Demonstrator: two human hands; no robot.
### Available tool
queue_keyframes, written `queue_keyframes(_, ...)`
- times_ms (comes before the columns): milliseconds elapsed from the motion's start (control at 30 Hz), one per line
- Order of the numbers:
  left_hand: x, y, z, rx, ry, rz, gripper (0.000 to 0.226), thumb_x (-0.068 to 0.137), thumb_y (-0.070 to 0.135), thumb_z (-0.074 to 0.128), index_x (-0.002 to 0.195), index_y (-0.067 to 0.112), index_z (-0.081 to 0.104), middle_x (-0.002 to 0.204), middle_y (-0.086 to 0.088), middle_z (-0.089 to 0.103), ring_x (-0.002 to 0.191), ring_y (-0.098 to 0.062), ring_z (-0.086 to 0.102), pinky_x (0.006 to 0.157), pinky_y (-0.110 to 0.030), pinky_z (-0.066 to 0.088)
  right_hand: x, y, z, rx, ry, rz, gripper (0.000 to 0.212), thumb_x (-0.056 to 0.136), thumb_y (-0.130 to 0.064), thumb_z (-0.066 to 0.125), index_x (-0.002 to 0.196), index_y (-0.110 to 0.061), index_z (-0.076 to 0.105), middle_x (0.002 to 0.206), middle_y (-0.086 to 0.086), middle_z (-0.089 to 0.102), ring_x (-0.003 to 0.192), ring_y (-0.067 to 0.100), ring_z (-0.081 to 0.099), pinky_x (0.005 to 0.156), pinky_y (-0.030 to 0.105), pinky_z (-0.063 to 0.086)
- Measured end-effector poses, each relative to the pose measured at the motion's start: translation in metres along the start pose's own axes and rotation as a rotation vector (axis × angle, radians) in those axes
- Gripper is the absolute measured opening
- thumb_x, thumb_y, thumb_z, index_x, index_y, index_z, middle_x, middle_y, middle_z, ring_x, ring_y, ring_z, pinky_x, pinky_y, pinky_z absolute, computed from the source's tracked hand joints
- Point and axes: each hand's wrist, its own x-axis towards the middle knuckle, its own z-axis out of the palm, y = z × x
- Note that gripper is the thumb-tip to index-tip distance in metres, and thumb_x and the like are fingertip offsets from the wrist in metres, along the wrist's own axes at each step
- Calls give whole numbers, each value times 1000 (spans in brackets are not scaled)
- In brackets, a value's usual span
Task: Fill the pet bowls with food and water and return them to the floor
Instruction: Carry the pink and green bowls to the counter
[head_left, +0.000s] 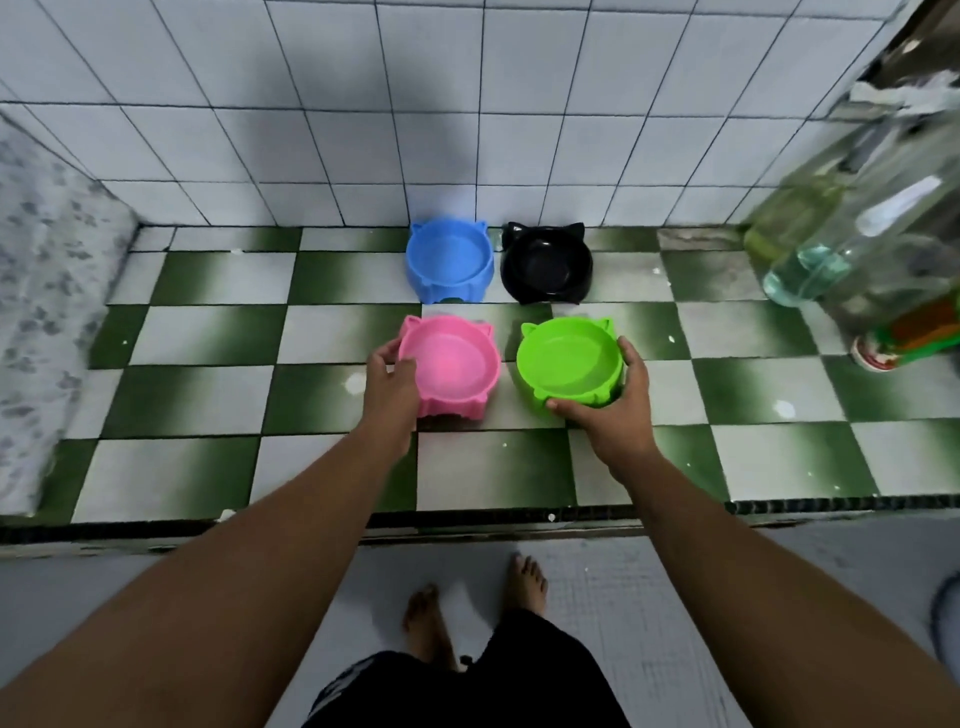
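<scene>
Several cat-eared pet bowls stand on the green-and-white checkered floor near the tiled wall. A blue bowl (450, 266) and a black bowl (546, 267) sit at the back. In front of them are a pink bowl (451, 364) and a green bowl (570, 360). All of them look empty. My left hand (390, 380) grips the pink bowl's left rim, thumb inside. Around the green bowl's right and front side curls my right hand (621, 410). Both bowls rest on the floor or just above it; I cannot tell which.
Clear bottles (810, 260) with liquid and a colourful container (906, 338) stand at the right. A patterned cloth-covered surface (47, 312) lies at the left. A dark step edge (467, 525) separates the checkered floor from the grey floor where my bare feet stand.
</scene>
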Motion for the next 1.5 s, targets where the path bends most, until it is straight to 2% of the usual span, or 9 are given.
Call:
queue_keyframes(133, 9, -4, 11, 341, 155, 110, 49, 104, 35, 42, 149, 19, 37, 141, -10, 54, 121, -33, 59, 98, -51, 55, 18, 4, -8, -191, 17, 22, 122, 42, -40, 100, 146, -31, 37, 141, -3, 45, 133, 20, 40, 116, 48, 33)
queue_keyframes(300, 17, 4, 33, 498, 351, 171, 40, 106, 28, 34, 132, 8, 58, 126, -18, 62, 117, -39, 57, 100, -51, 50, 26, 12, -14, -442, -17, 40, 130, 41, -56, 94, 152, -29, 32, 145, 3, 45, 138, 24, 30, 111, 46, 22)
queue_keyframes(400, 25, 4, 39, 575, 423, 120, 42, 107, 26, 32, 137, 9, 56, 137, -21, 52, 127, -42, 49, 108, -51, 42, 30, 15, -11, -474, -23, 51, 129, 42, -62, 91, 151, -27, 31, 146, 1, 45, 138, 27, 33, 114, 49, 25)
queue_keyframes(600, 24, 7, 46, 669, 515, -72, 44, 108, 33, 29, 145, 23, 49, 147, -17, 39, 133, -36, 38, 107, -50, 37, 39, 13, -9, -514, -28, 35, 127, 43, -61, 92, 151, -26, 32, 147, 1, 45, 138, 28, 35, 114, 49, 25)
queue_keyframes(900, 41, -3, 48, 446, 521, -85, 44, 98, 34, 39, 133, 27, 64, 131, -15, 52, 116, -40, 58, 96, -53, 56, 51, 14, -14, -519, -105, 13, 128, 46, -65, 88, 151, -25, 28, 149, 2, 42, 139, 25, 34, 115, 54, 25)
queue_keyframes(1200, 32, 3, 41, 527, 436, -18, 42, 96, 33, 44, 133, 23, 62, 128, -16, 56, 102, -39, 64, 87, -50, 60, 54, 4, -25, -573, -144, -39, 129, 49, -64, 89, 153, -18, 27, 154, 6, 36, 142, 28, 32, 115, 53, 25)
queue_keyframes(1300, 18, 10, 32, 563, 377, 9, 62, 86, 47, 49, 142, 22, 53, 136, -18, 52, 114, -40, 61, 94, -49, 58, 46, -6, -21, -597, -91, -81, 121, 55, -67, 85, 151, -19, 29, 154, 6, 35, 143, 28, 30, 115, 54, 25)
queue_keyframes(1400, -7, 12, 14, 597, 336, 104, 53, 97, 33, 58, 147, 20, 48, 145, -19, 41, 131, -37, 47, 106, -45, 46, 24, -26, -1, -551, -38, -206, 105, 63, -71, 74, 145, -17, 39, 148, 6, 41, 139, 27, 35, 111, 49, 27)
queue_keyframes(1500, -36, 3, -22, 618, 307, 230, 52, 96, 31, 61, 146, 24, 48, 141, -16, 43, 132, -33, 45, 109, -44, 42, -3, -48, 36, -468, -85, -419, 91, 73, -66, 65, 139, -6, 48, 139, 13, 52, 131, 33, 46, 108, 52, 37)
